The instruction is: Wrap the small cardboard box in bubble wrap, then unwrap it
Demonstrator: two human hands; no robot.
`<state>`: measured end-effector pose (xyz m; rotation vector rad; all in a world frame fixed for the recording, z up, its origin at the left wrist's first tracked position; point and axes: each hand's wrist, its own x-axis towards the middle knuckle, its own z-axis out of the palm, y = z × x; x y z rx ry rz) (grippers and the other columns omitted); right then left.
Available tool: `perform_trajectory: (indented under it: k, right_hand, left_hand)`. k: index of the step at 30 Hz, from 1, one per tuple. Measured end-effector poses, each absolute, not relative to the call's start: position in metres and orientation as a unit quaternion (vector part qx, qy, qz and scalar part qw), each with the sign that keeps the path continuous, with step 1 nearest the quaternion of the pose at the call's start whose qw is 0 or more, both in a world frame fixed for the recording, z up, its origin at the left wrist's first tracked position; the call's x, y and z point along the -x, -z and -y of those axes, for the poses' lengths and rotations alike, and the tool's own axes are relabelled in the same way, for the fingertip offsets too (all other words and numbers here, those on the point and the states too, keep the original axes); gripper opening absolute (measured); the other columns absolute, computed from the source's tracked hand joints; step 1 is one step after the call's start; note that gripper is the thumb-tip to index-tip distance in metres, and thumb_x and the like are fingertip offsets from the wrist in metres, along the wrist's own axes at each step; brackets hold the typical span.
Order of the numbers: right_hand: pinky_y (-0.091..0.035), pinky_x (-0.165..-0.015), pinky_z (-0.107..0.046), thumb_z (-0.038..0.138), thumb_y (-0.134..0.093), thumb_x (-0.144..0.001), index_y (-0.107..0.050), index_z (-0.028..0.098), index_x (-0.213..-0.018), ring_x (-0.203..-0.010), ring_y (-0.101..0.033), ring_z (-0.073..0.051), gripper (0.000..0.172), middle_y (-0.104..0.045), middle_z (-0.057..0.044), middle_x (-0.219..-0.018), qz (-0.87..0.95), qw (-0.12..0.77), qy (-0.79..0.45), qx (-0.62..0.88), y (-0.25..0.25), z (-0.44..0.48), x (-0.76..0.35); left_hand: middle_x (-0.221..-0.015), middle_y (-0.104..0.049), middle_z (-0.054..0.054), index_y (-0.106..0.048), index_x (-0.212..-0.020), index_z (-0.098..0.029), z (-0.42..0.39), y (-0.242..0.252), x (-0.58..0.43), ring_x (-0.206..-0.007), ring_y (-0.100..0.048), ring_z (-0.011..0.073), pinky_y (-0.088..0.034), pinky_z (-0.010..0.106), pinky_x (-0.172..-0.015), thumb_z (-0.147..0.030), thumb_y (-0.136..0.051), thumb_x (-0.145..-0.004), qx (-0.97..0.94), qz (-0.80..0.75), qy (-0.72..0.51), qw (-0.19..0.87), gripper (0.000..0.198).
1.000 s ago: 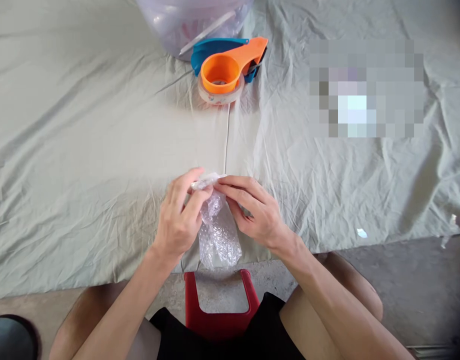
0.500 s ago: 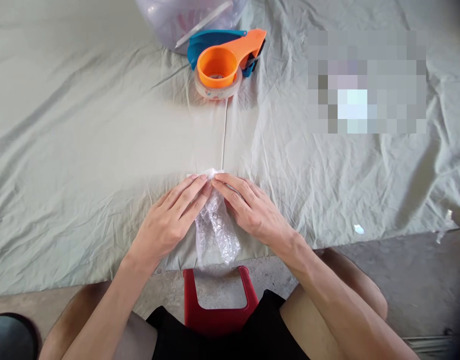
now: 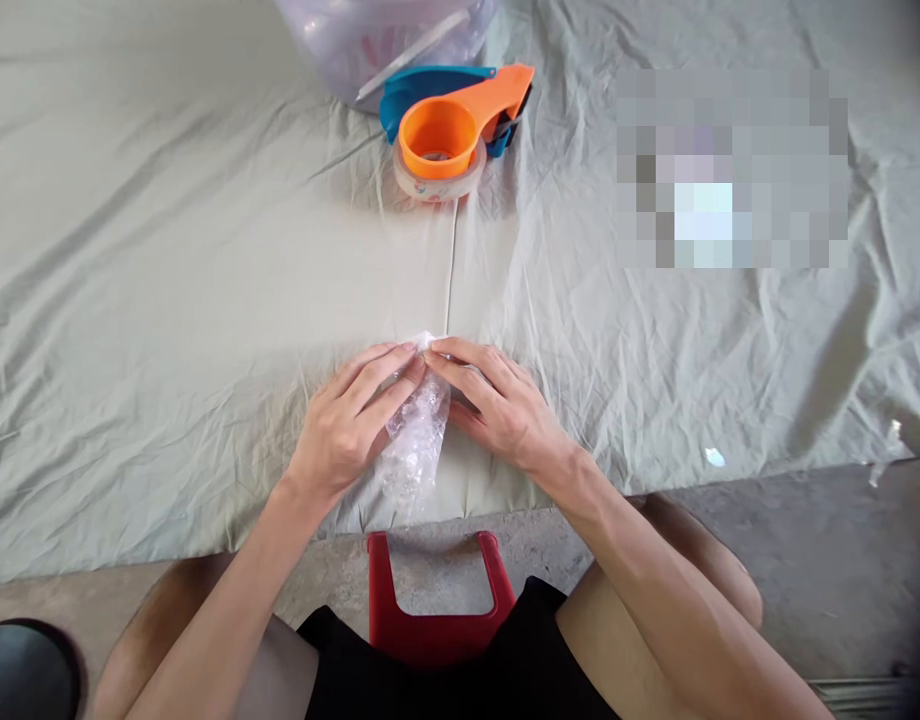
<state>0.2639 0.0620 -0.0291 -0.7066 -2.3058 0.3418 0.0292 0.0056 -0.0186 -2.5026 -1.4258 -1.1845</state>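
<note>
While the left hand (image 3: 346, 425) and right hand (image 3: 511, 412) pinch wrap (image 3: 413, 462) (crinkled) at the tabletop's (image 3: 205, 330) near edge, it could unfurl. Slackened grip would cause that.

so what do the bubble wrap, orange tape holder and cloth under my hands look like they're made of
Bubble wrap: likely clear, glossy plastic film; it's crumpled and glinting.
Orange tape holder: probably hard, smooth plastic; even colour, crisp edges.
Cloth: matt fabric, seemingly; soft wrinkles, fibre unclear.
</note>
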Motion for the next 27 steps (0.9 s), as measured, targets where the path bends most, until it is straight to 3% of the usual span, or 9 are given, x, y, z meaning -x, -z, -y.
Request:
perform_trajectory:
  k: [5,10,15,19,24,27]
  right_hand:
    - [-0.073,-0.1,-0.047,0.015,-0.062,-0.113,-0.055,0.025,-0.161,-0.123,-0.081,-0.028,0.049,-0.077,-0.015,-0.142,0.884,0.372,-0.124,0.255,0.03,-0.065,-0.261]
    - [-0.071,-0.099,-0.049,0.021,-0.063,-0.112,-0.058,0.029,-0.156,-0.124,-0.078,-0.029,0.045,-0.076,-0.014,-0.138,0.856,0.414,-0.174,0.257,0.033,-0.061,-0.255]
    - [-0.069,-0.089,-0.045,0.023,-0.065,-0.112,-0.065,0.03,-0.13,-0.11,-0.078,-0.026,0.019,-0.075,-0.011,-0.126,0.818,0.46,-0.199,0.283,0.03,-0.058,-0.244]
    - [-0.067,-0.086,-0.042,0.02,-0.07,-0.109,-0.064,0.028,-0.114,-0.104,-0.076,-0.023,0.011,-0.074,-0.009,-0.122,0.788,0.481,-0.233,0.304,0.024,-0.055,-0.238]
    - [-0.063,-0.076,-0.037,0.017,-0.069,-0.107,-0.059,0.026,-0.1,-0.095,-0.074,-0.019,0.015,-0.073,-0.007,-0.117,0.769,0.492,-0.245,0.328,0.022,-0.052,-0.233]
    - [-0.065,-0.079,-0.038,0.017,-0.067,-0.109,-0.056,0.026,-0.096,-0.105,-0.077,-0.022,0.019,-0.075,-0.009,-0.12,0.762,0.494,-0.243,0.342,0.022,-0.05,-0.231]
  left_hand:
    - [-0.145,-0.077,0.011,-0.078,-0.144,-0.03,-0.005,0.02,-0.031,-0.133,-0.075,0.029,-0.067,0.048,-0.107,-0.016,-0.069,-0.112,0.773,0.484,0.41,-0.018,0.035]
    - [-0.144,-0.075,0.013,-0.077,-0.14,-0.03,-0.002,0.018,-0.031,-0.129,-0.074,0.028,-0.066,0.047,-0.104,-0.023,-0.067,-0.114,0.766,0.486,0.416,-0.069,0.028]
    - [-0.134,-0.08,0.01,-0.075,-0.123,-0.027,-0.002,0.01,-0.039,-0.124,-0.077,0.0269,-0.065,0.047,-0.105,-0.021,-0.063,-0.113,0.742,0.502,0.437,-0.08,0.017]
    - [-0.136,-0.079,0.014,-0.072,-0.129,-0.023,0.0,0.003,-0.045,-0.13,-0.076,0.0304,-0.065,0.051,-0.109,-0.036,-0.051,-0.118,0.731,0.492,0.455,-0.131,0.028]
    - [-0.118,-0.082,0.007,-0.075,-0.106,-0.023,-0.002,0.004,-0.054,-0.11,-0.08,0.0214,-0.067,0.036,-0.095,-0.032,-0.07,-0.115,0.68,0.547,0.474,-0.119,0.014]
    - [-0.113,-0.08,0.004,-0.072,-0.116,-0.024,-0.005,0.007,-0.064,-0.103,-0.079,0.0195,-0.067,0.035,-0.092,-0.034,-0.075,-0.113,0.635,0.576,0.504,-0.107,0.011]
